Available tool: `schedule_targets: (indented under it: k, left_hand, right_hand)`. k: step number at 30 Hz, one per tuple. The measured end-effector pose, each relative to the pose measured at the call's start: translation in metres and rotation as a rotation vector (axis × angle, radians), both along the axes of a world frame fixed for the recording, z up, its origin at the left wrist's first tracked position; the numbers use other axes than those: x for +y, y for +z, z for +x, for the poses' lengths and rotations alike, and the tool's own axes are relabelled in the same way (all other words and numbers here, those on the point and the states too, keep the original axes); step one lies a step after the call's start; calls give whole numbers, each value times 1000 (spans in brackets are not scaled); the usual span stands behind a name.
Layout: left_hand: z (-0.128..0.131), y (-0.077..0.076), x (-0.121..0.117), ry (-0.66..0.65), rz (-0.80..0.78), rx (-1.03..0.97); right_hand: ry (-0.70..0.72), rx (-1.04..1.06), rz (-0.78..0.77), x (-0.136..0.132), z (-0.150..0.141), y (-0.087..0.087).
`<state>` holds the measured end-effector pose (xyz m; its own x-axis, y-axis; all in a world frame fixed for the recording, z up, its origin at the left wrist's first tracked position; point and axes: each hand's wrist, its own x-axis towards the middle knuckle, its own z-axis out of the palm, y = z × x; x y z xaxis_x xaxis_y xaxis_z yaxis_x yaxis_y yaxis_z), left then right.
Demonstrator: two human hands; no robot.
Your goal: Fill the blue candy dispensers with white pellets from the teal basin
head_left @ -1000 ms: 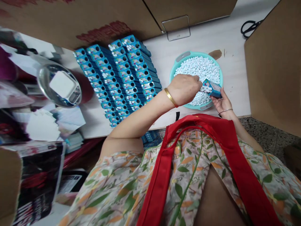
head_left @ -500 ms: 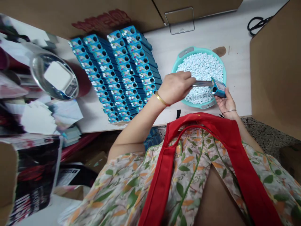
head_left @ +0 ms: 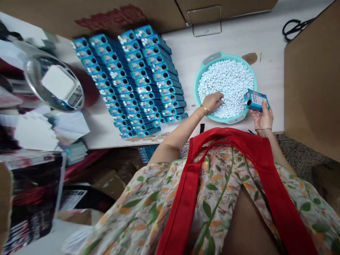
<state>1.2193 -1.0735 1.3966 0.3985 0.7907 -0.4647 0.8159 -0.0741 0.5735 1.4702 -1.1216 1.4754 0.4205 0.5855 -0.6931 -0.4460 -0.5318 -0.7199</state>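
My left hand point(head_left: 214, 102), with a gold bangle at the wrist, is down in the teal basin point(head_left: 198, 79). Its bent fingers press into the white pellets point(head_left: 228, 79). The metal scoop it held a moment ago is hidden under the hand. My right hand point(head_left: 262, 116) holds a small blue box point(head_left: 255, 100) just over the basin's right rim, its round hole facing left. The two hands are about a hand's width apart.
Rows of several filled blue boxes point(head_left: 132, 76) stand left of the basin. A steel bowl on a scale point(head_left: 54, 83) sits at far left above loose papers. Black scissors point(head_left: 294, 25) lie at the back right, and cardboard walls point(head_left: 312, 78) close the right side.
My left hand has pulled the metal scoop away from the box's opening and dropped down into the pellets. My right hand with the blue box has shifted slightly to the right.
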Motion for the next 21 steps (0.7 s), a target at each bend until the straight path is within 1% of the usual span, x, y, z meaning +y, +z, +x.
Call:
schedule_targets:
  k: [2, 4, 6, 8, 11, 14, 17, 21]
  left_hand:
    - [-19, 5, -2, -4, 13, -88]
    - [-38, 17, -3, -19, 71, -184]
    - [-52, 37, -3, -47, 150, -254]
    - [-59, 63, -2, -91, 217, -276]
    - [-55, 105, 3, -194, 266, -231]
    - [-44, 140, 10, -309, 280, -114]
    - [-31, 167, 14, -382, 300, 22]
    - [-12, 195, 11, -402, 346, 120]
  right_hand:
    - [-33, 36, -14, -1, 1, -6]
    - [-46, 69, -20, -2, 0, -12]
    - [-33, 95, -14, -4, -1, -17]
    - [9, 115, 4, -5, -3, -18]
    - [82, 139, 39, -6, -11, -16]
    - [98, 170, 53, -7, -19, -11]
    - [94, 189, 42, -6, -25, -10]
    - [110, 208, 42, -7, -25, -13]
